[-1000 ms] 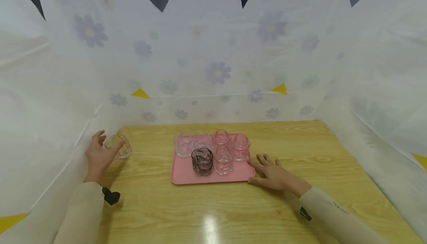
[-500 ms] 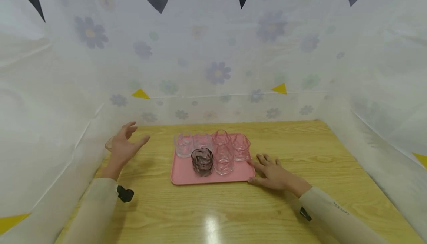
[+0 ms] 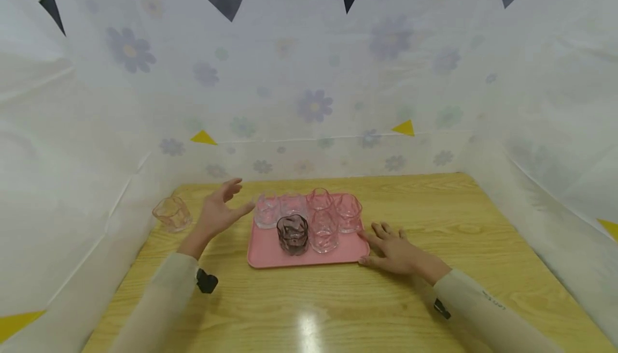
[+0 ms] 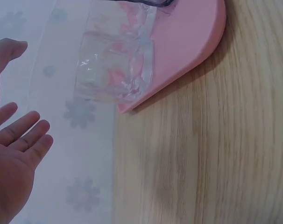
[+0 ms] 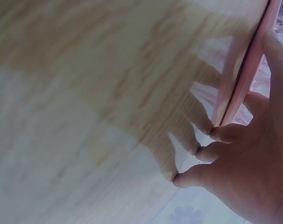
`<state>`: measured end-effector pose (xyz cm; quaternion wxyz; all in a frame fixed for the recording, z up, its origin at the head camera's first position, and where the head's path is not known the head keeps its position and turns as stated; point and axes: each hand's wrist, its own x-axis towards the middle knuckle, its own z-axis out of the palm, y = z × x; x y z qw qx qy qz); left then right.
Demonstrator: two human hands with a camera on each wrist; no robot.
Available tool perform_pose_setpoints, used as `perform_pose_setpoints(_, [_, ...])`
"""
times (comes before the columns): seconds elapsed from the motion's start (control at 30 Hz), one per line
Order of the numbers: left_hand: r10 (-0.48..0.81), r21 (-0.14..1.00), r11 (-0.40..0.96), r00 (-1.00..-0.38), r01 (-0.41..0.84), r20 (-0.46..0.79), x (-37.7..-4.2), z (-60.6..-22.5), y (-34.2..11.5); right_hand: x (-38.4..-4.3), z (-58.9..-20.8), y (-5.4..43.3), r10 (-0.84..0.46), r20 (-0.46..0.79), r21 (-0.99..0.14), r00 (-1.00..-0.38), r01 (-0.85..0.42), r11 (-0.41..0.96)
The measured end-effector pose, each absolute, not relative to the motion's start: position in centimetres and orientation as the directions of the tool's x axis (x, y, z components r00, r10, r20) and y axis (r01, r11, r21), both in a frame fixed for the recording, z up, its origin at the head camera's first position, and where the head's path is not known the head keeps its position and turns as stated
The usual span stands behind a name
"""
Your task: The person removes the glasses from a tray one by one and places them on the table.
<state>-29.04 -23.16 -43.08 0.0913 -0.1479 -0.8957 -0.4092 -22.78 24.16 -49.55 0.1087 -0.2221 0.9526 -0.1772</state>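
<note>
On a pink tray (image 3: 267, 254) stand several glasses: clear glasses (image 3: 266, 213) at its back left, pink-tinted glasses (image 3: 348, 213) toward the right, and a dark smoky glass (image 3: 292, 235) at the front. My left hand (image 3: 219, 216) hovers just left of the tray, fingers spread and holding nothing; its thumb tip comes close to the nearest clear glass in the head view. My right hand (image 3: 396, 251) rests at the tray's right edge, fingers straight, with fingertips on the table in the right wrist view. Another glass, faintly amber-pink (image 3: 173, 214), stands alone at the table's far left.
The wooden table (image 3: 270, 310) meets white flower-printed sheeting (image 3: 314, 74) at the back and both sides. Black and yellow triangles mark the sheeting. A light glare lies on the table's front middle.
My left hand has let go of the lone glass at the far left and moved right to the tray's left side. The right hand and the glasses on the tray stay put.
</note>
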Motion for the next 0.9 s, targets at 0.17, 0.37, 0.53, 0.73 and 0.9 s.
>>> perform_pose_setpoints(0.17, [0.226,0.702,0.623,-0.939,0.344,0.260,-29.4,-43.8,-21.9,-22.8,-49.7,24.3,-0.463,-0.128,-0.392,-0.877,-0.384,0.836])
perform_pose_setpoints(0.37, [0.246,0.722,0.609,-0.944,0.329,0.222,-29.7,-45.0,-21.0,-22.8,-49.7,24.2,-0.469,-0.134,-0.395,-0.873,-0.387,0.833])
perform_pose_setpoints(0.53, [0.245,0.741,0.604,-0.953,0.293,0.178,-29.8,-46.1,-20.7,-22.8,-49.7,24.1,-0.472,-0.133,-0.393,-0.871,-0.391,0.832])
perform_pose_setpoints(0.73, [0.253,0.739,0.596,-0.947,0.313,0.197,-30.4,-46.7,-20.3,-22.7,-49.6,24.1,-0.468,-0.130,-0.389,-0.874,-0.389,0.835])
perform_pose_setpoints(0.9, [0.255,0.716,0.624,-0.948,0.313,0.193,-30.8,-47.0,-19.9,-22.6,-49.3,24.0,-0.467,-0.122,-0.399,-0.876,-0.388,0.831])
